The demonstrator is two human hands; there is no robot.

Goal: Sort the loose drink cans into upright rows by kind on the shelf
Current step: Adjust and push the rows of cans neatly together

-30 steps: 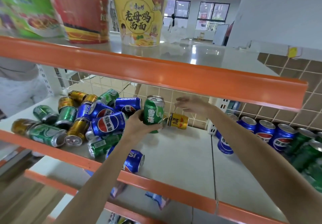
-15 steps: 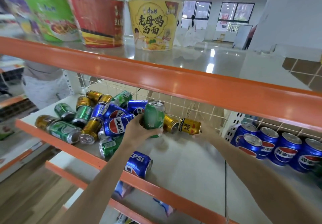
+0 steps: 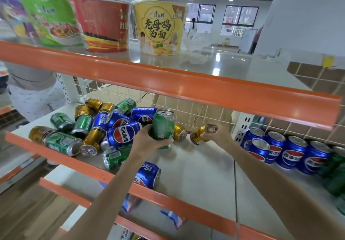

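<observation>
Since a moment ago the right hand (image 3: 217, 134) has pinched the gold can (image 3: 198, 134) and tipped it off the shelf (image 3: 196, 167), while the left hand (image 3: 149, 142) grips an upright green can (image 3: 163, 127), both apparently bound for the sorted rows.

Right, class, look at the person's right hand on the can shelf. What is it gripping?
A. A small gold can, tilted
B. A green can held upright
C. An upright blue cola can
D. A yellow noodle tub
A: the right hand curls round a small gold can that leans over, top toward the camera, while the green can is in the left hand.
</observation>
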